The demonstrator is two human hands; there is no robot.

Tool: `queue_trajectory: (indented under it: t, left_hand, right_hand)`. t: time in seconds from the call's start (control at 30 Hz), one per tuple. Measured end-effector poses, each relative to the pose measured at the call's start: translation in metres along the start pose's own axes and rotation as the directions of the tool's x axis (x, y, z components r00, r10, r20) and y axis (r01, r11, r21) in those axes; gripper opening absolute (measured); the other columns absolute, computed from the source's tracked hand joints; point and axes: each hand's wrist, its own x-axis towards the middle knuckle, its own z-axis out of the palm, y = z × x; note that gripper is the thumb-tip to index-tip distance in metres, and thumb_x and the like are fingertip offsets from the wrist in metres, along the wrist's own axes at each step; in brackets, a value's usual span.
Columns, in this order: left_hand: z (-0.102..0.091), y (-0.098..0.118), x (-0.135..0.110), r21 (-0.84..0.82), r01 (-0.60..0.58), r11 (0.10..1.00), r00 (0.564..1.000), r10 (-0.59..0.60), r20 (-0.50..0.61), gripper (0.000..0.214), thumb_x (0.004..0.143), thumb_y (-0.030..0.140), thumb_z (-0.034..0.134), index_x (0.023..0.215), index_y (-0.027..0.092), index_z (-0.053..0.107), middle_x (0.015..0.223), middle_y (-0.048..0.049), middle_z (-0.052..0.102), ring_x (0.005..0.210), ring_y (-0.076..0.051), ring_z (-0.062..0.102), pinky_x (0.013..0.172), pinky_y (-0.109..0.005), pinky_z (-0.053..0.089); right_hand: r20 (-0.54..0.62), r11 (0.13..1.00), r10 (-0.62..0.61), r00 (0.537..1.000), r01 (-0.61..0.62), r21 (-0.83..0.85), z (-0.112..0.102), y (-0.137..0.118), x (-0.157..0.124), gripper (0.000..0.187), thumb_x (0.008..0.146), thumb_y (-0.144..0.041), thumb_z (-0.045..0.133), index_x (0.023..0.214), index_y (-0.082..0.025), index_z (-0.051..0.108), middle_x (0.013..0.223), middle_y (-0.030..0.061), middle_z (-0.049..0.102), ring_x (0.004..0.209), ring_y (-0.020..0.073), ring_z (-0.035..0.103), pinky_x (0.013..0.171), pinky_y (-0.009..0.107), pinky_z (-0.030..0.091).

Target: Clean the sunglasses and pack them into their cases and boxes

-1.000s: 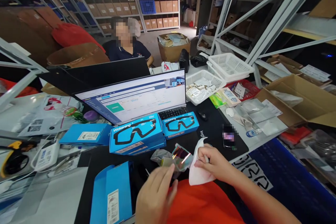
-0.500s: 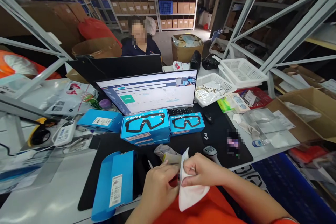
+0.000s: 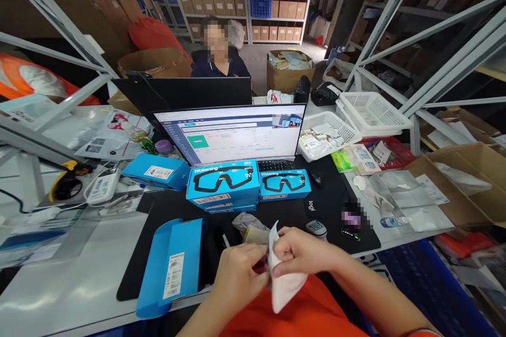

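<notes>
My right hand (image 3: 302, 253) is closed on a white cloth (image 3: 286, 290), which hangs down in a point below the fingers and sticks up above them. Beside it, my left hand (image 3: 239, 271) is closed around a dark, reddish item (image 3: 261, 265). Most of that item is hidden by my fingers and the cloth, so its kind is unclear. The cloth presses against it between both hands. To the left lies an opened blue box (image 3: 185, 253) with a white label. Just beyond my hands is a crumpled pale wrapper (image 3: 243, 222).
Stacked blue boxes (image 3: 223, 181) picturing glasses stand before the monitor (image 3: 237, 137), with another blue box (image 3: 158, 171) to their left. A scanner (image 3: 316, 228) and phone (image 3: 351, 224) lie rightward. White baskets (image 3: 330, 134) stand behind. Across the desk sits a person (image 3: 219, 66).
The view has shifted slightly, so the surroundings appear a little to the right. The cloth and my right hand have moved slightly left against the item; both hands keep their hold.
</notes>
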Motion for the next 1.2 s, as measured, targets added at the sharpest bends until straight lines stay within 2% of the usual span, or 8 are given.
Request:
queue_trajectory:
  t: [0.1,0.23,0.37,0.5,0.73,0.87,1.03,1.2]
  left_hand:
    - [-0.001,-0.006,-0.003,-0.100,0.099,0.990,0.993,-0.104,-0.052,0.036,0.063,0.009,0.065,0.093,0.024,0.078,0.084,0.0000,0.080,0.072,-0.019,0.076,0.066,-0.024,0.061]
    - [-0.003,-0.006,-0.004,-0.199,0.210,0.957,0.971,-0.227,-0.071,0.036,0.062,0.010,0.067,0.092,0.024,0.080,0.086,0.0007,0.081,0.073,-0.020,0.077,0.066,-0.024,0.063]
    - [-0.007,0.000,-0.006,-0.258,0.223,0.940,0.940,-0.277,-0.198,0.029,0.063,0.014,0.068,0.088,0.024,0.080,0.082,0.0010,0.081,0.070,-0.019,0.077,0.065,-0.022,0.063]
    - [-0.007,0.003,-0.010,-0.257,0.214,0.942,0.890,-0.296,-0.346,0.026,0.066,0.018,0.067,0.087,0.022,0.080,0.081,0.0006,0.080,0.067,-0.018,0.076,0.062,-0.020,0.062]
    - [0.011,0.002,-0.008,-0.192,0.266,0.945,0.860,-0.323,-0.396,0.026,0.075,0.027,0.063,0.094,0.015,0.077,0.079,-0.0029,0.080,0.058,-0.017,0.073,0.058,-0.020,0.060]
    - [0.020,0.005,-0.006,-0.031,0.252,0.967,0.904,-0.247,-0.348,0.028,0.088,0.034,0.058,0.104,0.018,0.072,0.069,-0.0012,0.076,0.050,-0.015,0.069,0.046,-0.020,0.053]
    - [0.030,0.010,-0.009,0.173,0.155,0.973,0.928,-0.084,-0.363,0.036,0.097,0.048,0.046,0.106,0.018,0.064,0.073,-0.0050,0.076,0.054,-0.019,0.071,0.046,-0.024,0.051]
    - [0.041,0.011,-0.016,0.220,0.184,0.958,0.939,-0.104,-0.329,0.025,0.099,0.034,0.041,0.106,0.018,0.060,0.082,-0.0068,0.076,0.066,-0.021,0.074,0.054,-0.026,0.055]
  right_hand:
    - [0.119,0.983,0.009,0.993,-0.031,0.182,-0.023,0.016,-0.006,0.062,0.076,-0.052,0.074,0.052,-0.022,0.025,0.056,-0.0103,0.023,0.058,0.0104,0.022,0.064,0.026,0.034]
    - [-0.102,0.918,0.156,0.982,-0.106,0.382,-0.034,0.033,-0.015,0.054,0.068,-0.051,0.081,0.050,-0.021,0.040,0.053,-0.0089,0.033,0.054,0.0092,0.030,0.059,0.026,0.038]
    - [-0.469,0.778,0.398,0.788,-0.019,0.628,-0.038,0.047,-0.033,0.034,0.067,-0.044,0.086,0.069,-0.017,0.064,0.061,-0.0031,0.054,0.056,0.0121,0.049,0.058,0.026,0.045]
    - [-0.564,0.659,0.537,0.627,0.105,0.745,-0.034,0.055,-0.060,0.036,0.055,-0.031,0.093,0.078,-0.019,0.069,0.070,0.0000,0.064,0.061,0.0177,0.058,0.052,0.027,0.049]
    - [-0.471,0.564,0.607,0.640,0.070,0.823,0.031,0.030,-0.049,0.037,0.061,-0.046,0.089,0.068,-0.018,0.066,0.059,-0.0010,0.058,0.052,0.0123,0.047,0.050,0.024,0.041]
    - [-0.546,0.709,0.469,0.694,0.073,0.702,0.053,0.007,-0.024,0.043,0.065,-0.043,0.082,0.054,-0.020,0.048,0.052,-0.0040,0.047,0.050,0.0103,0.036,0.050,0.024,0.034]
    - [-0.763,0.914,0.360,0.537,-0.039,0.403,0.063,-0.003,-0.004,0.051,0.062,-0.025,0.077,0.047,-0.023,0.028,0.045,-0.0067,0.033,0.050,0.0104,0.031,0.049,0.024,0.027]
    - [-0.627,0.712,0.519,0.581,0.112,0.693,0.038,0.000,0.012,0.056,0.064,-0.039,0.080,0.055,-0.024,0.027,0.051,-0.0068,0.037,0.050,0.0102,0.032,0.047,0.024,0.030]
